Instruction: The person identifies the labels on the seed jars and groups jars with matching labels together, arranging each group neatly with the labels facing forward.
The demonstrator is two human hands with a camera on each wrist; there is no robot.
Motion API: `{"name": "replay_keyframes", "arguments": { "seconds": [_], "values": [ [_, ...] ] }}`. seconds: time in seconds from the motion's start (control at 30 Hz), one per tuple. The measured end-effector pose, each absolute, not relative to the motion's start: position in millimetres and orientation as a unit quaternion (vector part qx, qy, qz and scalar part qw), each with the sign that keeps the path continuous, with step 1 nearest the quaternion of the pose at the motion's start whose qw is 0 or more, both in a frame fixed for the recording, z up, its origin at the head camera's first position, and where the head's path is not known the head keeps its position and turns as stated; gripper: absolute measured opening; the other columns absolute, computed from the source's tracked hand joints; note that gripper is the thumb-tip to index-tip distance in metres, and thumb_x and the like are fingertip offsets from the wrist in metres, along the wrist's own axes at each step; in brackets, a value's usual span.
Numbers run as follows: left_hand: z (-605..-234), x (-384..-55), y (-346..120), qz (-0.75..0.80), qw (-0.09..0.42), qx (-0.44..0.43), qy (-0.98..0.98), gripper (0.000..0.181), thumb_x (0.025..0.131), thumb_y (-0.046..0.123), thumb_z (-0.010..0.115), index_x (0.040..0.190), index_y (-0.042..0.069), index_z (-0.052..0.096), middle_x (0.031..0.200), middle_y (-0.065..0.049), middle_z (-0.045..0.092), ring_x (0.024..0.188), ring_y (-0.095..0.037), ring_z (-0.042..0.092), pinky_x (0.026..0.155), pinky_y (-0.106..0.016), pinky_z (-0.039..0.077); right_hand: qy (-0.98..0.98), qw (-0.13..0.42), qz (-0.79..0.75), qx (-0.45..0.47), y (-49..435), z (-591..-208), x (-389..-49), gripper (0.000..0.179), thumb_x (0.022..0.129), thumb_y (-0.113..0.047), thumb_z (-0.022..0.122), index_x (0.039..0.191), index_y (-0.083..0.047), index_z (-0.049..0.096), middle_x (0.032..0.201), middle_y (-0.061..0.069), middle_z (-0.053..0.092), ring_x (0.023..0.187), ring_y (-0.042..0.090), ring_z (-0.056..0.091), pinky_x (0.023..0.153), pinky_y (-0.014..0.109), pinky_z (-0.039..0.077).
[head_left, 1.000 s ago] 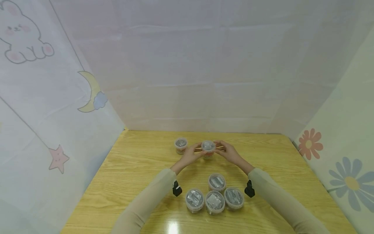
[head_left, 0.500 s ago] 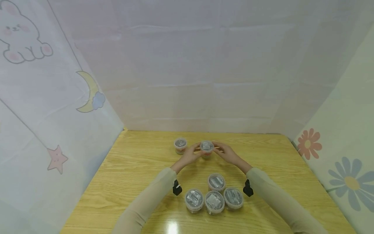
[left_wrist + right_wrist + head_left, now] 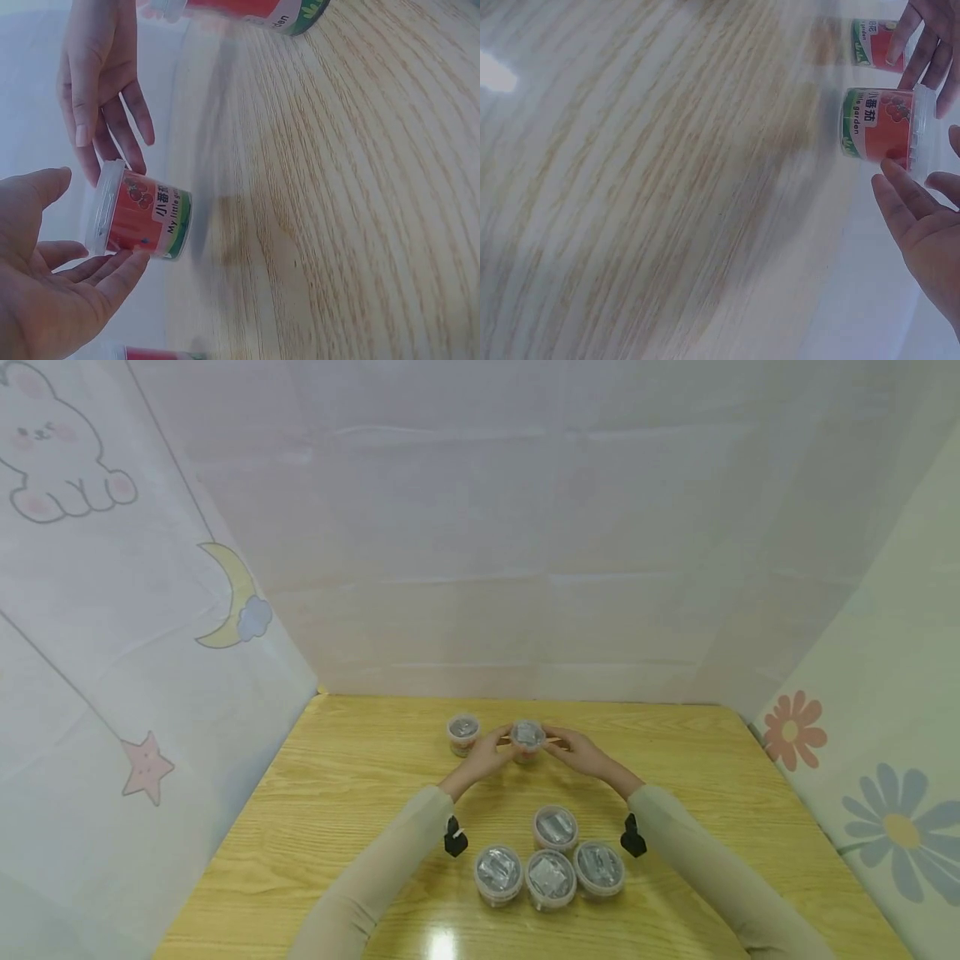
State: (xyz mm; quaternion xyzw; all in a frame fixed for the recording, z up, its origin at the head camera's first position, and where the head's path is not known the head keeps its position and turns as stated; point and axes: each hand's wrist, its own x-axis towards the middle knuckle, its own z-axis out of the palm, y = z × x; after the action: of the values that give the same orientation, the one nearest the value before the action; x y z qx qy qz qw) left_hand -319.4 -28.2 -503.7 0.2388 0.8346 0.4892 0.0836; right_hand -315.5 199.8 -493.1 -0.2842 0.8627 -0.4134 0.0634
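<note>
Between my two hands, near the back of the table, stands a small lidded plastic tub (image 3: 528, 737). Its red and green label (image 3: 142, 214) bears tomatoes and the words "My little garden"; a silvery packet shows through the clear lid. My left hand (image 3: 483, 758) touches the tub's left side with fairly straight fingers, thumb held off it in the left wrist view. From the right, my right hand (image 3: 588, 757) reaches the opposite side, its extended fingertips (image 3: 892, 166) against the wall. The tub is upright, its base at or close to the tabletop.
Another such tub (image 3: 463, 735) stands just left of my left hand. Several more form a cluster nearer me, including a rear one (image 3: 556, 828) and a left one (image 3: 498, 872). Printed cloth walls surround the wooden table (image 3: 360, 793) at the back and sides.
Both hands and the tub between them have shifted slightly left, closer to the other back tub. The front cluster stays put.
</note>
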Motion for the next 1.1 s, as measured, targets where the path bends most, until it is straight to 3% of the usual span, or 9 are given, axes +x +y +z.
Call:
{"name": "replay_keyframes", "arguments": {
  "seconds": [0.3, 0.47, 0.67, 1.1],
  "values": [
    [-501, -320, -30, 0.470, 0.071, 0.244, 0.845, 0.065, 0.095, 0.042, 0.050, 0.143, 0.003, 0.032, 0.142, -0.016, 0.041, 0.122, -0.034, 0.048, 0.095, -0.046, 0.046, 0.862, 0.082, -0.413, -0.283, 201, -495, -326, 0.053, 0.100, -0.020, 0.044, 0.141, 0.008, 0.027, 0.143, 0.029, 0.031, 0.118, 0.043, 0.049, 0.094, 0.052, 0.045],
    [-501, -323, -28, 0.487, 0.086, 0.216, 0.842, 0.063, 0.095, 0.037, 0.052, 0.144, 0.004, 0.031, 0.143, -0.015, 0.040, 0.124, -0.034, 0.047, 0.098, -0.049, 0.043, 0.870, 0.084, -0.406, -0.267, 197, -492, -326, 0.051, 0.100, -0.020, 0.044, 0.141, 0.006, 0.029, 0.144, 0.026, 0.033, 0.119, 0.042, 0.048, 0.096, 0.052, 0.043],
    [-507, -327, -28, 0.482, 0.087, 0.206, 0.847, 0.065, 0.093, 0.039, 0.054, 0.144, 0.004, 0.031, 0.141, -0.013, 0.042, 0.121, -0.029, 0.050, 0.096, -0.046, 0.045, 0.866, 0.081, -0.402, -0.285, 194, -485, -320, 0.048, 0.100, -0.012, 0.043, 0.139, 0.012, 0.029, 0.141, 0.032, 0.032, 0.117, 0.045, 0.049, 0.095, 0.053, 0.044],
    [-507, -328, -28, 0.480, 0.093, 0.189, 0.852, 0.064, 0.095, 0.037, 0.052, 0.145, 0.004, 0.029, 0.143, -0.014, 0.040, 0.123, -0.030, 0.048, 0.097, -0.045, 0.045, 0.874, 0.101, -0.402, -0.255, 190, -498, -331, 0.056, 0.100, -0.024, 0.044, 0.142, 0.007, 0.025, 0.145, 0.026, 0.030, 0.119, 0.041, 0.049, 0.096, 0.051, 0.044]
  ]
}}
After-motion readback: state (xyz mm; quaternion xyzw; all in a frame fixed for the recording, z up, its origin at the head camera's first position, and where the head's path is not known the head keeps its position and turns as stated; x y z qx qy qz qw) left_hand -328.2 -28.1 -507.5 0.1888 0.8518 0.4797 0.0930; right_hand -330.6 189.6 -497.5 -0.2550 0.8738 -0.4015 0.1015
